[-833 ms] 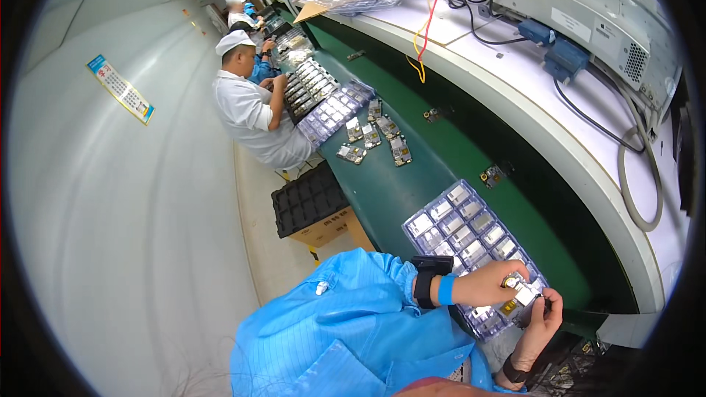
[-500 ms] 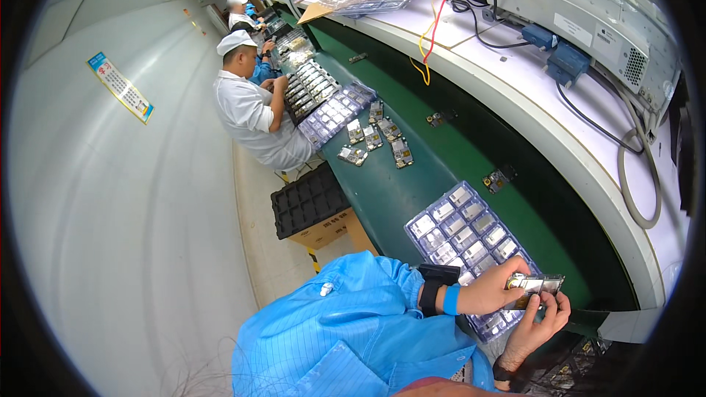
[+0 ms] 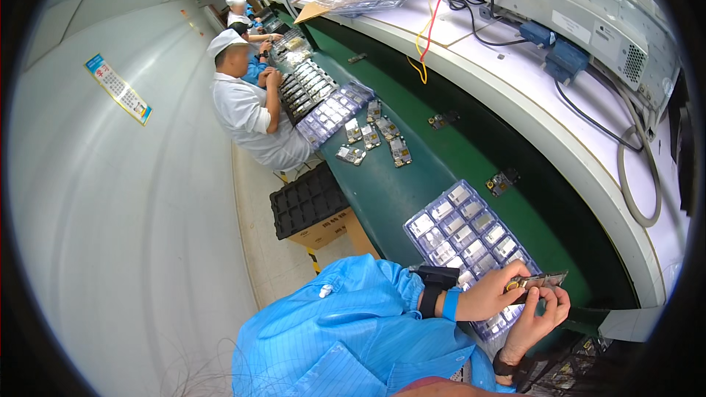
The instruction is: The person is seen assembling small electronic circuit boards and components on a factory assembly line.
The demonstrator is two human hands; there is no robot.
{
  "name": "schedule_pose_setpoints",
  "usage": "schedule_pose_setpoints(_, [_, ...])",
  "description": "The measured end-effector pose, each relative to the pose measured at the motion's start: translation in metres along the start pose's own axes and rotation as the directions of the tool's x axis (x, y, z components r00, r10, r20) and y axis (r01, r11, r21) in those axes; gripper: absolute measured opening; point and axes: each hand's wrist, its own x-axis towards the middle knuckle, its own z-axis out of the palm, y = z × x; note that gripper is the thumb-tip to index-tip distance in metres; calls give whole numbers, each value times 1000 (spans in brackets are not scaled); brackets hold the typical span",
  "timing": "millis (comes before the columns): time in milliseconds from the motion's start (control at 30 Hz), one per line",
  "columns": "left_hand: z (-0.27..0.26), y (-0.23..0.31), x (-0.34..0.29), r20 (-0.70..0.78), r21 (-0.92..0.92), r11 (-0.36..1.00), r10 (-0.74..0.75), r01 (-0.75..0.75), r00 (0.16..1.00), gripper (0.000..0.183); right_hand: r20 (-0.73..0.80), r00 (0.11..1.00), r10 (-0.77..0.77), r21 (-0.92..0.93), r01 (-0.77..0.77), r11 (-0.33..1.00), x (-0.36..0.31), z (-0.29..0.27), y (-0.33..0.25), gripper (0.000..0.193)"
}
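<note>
Currently: circuit board [image 3: 546, 280] pinched, left fingers [image 3: 516, 267] closed on one end, right fingers [image 3: 548, 298] closed along near edge.

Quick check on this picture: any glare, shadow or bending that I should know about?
Head view: fisheye bending curves the white shelf toward the dark rim; head view: bright streaks of glare run down the pale wall; head view: shadow darkens the green mat below the shelf; head view: the held circuit board is too small for fine detail.
</note>
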Motion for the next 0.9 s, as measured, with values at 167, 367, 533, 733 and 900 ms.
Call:
schedule_pose_setpoints(167, [1, -3, 2, -13, 20, 999, 51, -50, 999, 22, 13, 999, 44, 25, -44, 999, 1, 2, 5, 11])
schedule_pose_setpoints(367, [6, -1, -3, -31, 31, 998, 55, -54, 998, 22, 35, 999, 30, 54, -32, 998, 1, -5, 5, 12])
schedule_pose_setpoints(533, [10, -6, 1, 12, 43, 999, 6, -7, 1000, 25, 21, 1000, -22, 33, 21, 999, -8, -7, 6, 10])
schedule_pose_setpoints(733, [-8, -4, 3, -32, -185, 969, -176, 167, 984, 28, -23, 999, -25, 67, 27, 997, 11, -3, -10, 8])
schedule_pose_setpoints(900, [-17, 12, 12, 165, -464, 810, -319, 359, 933, 31, 23, 1000, -19, 24, 18, 1000, 13, -11, -16, 16])
